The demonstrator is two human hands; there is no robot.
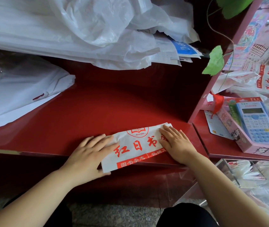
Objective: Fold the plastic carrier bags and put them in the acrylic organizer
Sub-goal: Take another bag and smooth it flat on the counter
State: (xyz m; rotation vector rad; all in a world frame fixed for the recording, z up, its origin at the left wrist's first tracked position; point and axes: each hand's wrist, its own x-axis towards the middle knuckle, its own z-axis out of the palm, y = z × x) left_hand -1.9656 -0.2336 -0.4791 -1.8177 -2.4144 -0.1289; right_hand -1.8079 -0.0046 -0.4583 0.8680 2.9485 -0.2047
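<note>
A white plastic carrier bag (136, 147) with red printed characters lies folded into a narrow strip at the front edge of the red counter (97, 108). My left hand (89, 154) lies flat on its left end, the thumb under the strip's lower corner. My right hand (175, 143) presses flat on its right end with straight fingers. The clear acrylic organizer (251, 177) stands at the lower right, holding several folded white bags. More unfolded printed bags (251, 82) lie on the right shelf.
A big heap of white plastic bags (75, 28) covers the back of the counter, another white bag (16, 95) lies at the left. At the right sit a boxed blue calculator (258, 122), pink stationery and a green leafy vine (214, 61).
</note>
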